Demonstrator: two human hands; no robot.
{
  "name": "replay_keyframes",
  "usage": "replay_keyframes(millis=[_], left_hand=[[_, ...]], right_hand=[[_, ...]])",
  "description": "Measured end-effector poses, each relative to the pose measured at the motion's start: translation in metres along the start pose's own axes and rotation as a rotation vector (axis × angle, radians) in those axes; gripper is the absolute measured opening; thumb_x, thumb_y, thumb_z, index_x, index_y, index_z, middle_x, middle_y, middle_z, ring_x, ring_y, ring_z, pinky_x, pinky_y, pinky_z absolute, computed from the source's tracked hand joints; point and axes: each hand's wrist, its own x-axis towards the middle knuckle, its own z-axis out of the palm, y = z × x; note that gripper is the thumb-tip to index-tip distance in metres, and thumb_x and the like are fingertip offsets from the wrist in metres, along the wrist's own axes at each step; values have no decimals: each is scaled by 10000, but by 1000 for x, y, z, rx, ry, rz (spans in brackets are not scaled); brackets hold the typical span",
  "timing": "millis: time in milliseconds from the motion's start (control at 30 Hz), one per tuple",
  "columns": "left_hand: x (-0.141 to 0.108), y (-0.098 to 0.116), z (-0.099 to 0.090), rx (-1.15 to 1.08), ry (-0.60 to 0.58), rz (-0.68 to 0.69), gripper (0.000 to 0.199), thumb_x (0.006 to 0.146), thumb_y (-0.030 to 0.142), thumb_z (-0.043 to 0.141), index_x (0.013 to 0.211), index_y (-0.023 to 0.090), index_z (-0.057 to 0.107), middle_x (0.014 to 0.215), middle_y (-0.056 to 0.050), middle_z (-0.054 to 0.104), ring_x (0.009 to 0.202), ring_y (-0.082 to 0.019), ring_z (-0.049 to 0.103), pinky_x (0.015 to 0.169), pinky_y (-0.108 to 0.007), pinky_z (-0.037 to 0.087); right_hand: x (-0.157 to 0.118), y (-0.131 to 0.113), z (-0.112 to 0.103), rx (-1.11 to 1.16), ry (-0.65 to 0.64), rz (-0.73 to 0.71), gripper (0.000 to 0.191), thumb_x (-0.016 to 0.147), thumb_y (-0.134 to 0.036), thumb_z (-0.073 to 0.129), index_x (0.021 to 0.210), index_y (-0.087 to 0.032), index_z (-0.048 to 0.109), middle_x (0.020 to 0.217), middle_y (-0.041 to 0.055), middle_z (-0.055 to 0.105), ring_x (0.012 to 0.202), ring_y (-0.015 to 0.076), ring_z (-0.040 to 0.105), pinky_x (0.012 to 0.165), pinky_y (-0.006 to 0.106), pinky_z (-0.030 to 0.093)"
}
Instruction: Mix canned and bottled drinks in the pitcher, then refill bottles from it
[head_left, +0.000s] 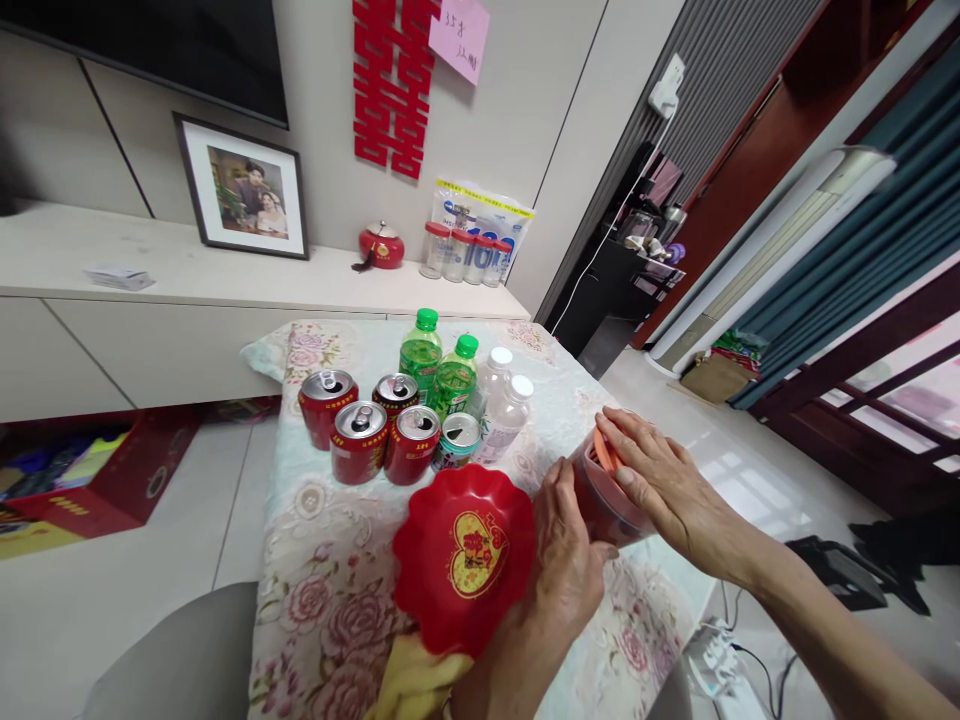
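At the right side of the table stands a reddish see-through container (600, 512), tilted in view. My left hand (564, 560) wraps around its near left side. On top, my right hand (667, 485) grips an orange lid-like piece (606, 455) at the container's mouth, with thumb and fingers over it. What lies inside is mostly hidden. Left of my left hand sits a red scalloped plate (420, 550) with a yellow heart print. A yellow cloth (420, 675) lies under its near edge, partly covered by my left forearm.
Behind the plate stand several opened drink cans (360, 445), two green-capped bottles (455, 380) and two white-capped bottles (506, 415). A floral cloth covers the table (322, 560). The cabinet (330, 285) beyond holds red-lidded jars (457, 258), a red pot (382, 248) and a framed photo (247, 200).
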Motion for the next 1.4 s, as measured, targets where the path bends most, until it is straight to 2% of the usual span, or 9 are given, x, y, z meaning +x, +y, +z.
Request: replay_keyframes(millis=[167, 333, 467, 600, 700, 800, 1033, 1233, 1400], left_hand=[[2, 1, -3, 14, 7, 7, 983, 666, -50, 674, 1557, 76, 275, 1668, -230, 326, 1590, -319, 259, 1313, -444, 248], [0, 9, -9, 135, -20, 12, 951, 738, -5, 740, 1558, 44, 262, 1661, -257, 306, 1592, -335, 248, 1312, -464, 247], [-4, 29, -26, 379, -70, -39, 1008, 807, 81, 763, 1608, 5, 154, 1689, -303, 208, 1612, -386, 172, 1302, -524, 248], [-9, 57, -53, 617, -113, 57, 657, 912, 119, 674, 1524, 102, 437, 1579, -214, 454, 1504, -379, 402, 1215, -560, 380], [-17, 69, -75, 748, -157, 91, 362, 952, 127, 614, 1312, 154, 649, 1357, -137, 665, 1310, -347, 597, 1113, -557, 477], [-34, 61, -101, 862, -144, 69, 325, 958, 110, 559, 1246, 172, 697, 1243, -112, 745, 1216, -329, 671, 1081, -558, 509], [-109, -2, -156, 894, 15, 68, 334, 950, 272, 544, 1219, 196, 727, 1213, -128, 777, 1150, -334, 728, 1004, -560, 593], [-173, -41, -161, 737, 54, 15, 496, 887, 423, 694, 1354, 258, 680, 1402, -115, 681, 1288, -318, 666, 1038, -458, 603], [-190, -53, -156, 688, 64, -10, 436, 811, 416, 766, 1233, 307, 734, 1330, -81, 706, 1229, -315, 694, 991, -415, 628]], right_hand=[[2, 7, 6, 33, 70, -54, 636, 1085, -589, 219, 1664, -329, 272, 1747, 63, 277, 1606, 297, 238, 1230, 689, 263], [-2, 12, 12, 166, 302, -137, 581, 1076, -562, 373, 1524, -230, 537, 1624, 145, 488, 1516, 337, 407, 1203, 663, 332], [-35, 2, 15, 305, 665, -117, 464, 1077, -428, 467, 1513, -286, 545, 1578, 118, 539, 1479, 315, 455, 1203, 629, 354], [-80, -6, 37, 346, 844, 25, 467, 1041, -372, 542, 1507, -338, 546, 1517, 84, 592, 1405, 315, 527, 1167, 608, 412], [-105, 0, 69, 493, 827, 206, 473, 1018, -396, 579, 1488, -344, 560, 1505, 84, 602, 1355, 322, 581, 1101, 581, 497], [-121, 6, 102, 649, 787, 341, 401, 994, -435, 611, 1378, -324, 646, 1388, 87, 686, 1135, 264, 723, 928, 420, 622], [-137, -46, 159, 879, 352, 202, 295, 975, -449, 609, 1137, -269, 776, 1034, 76, 797, 895, 226, 776, 800, 301, 632], [-136, -101, 159, 905, 6, 24, 441, 869, -350, 718, 1294, -230, 707, 1189, 126, 764, 1030, 290, 749, 919, 381, 606], [-132, -115, 173, 934, 62, -67, 449, 858, -235, 633, 1302, -181, 676, 1121, 148, 744, 1021, 290, 735, 899, 365, 592]])
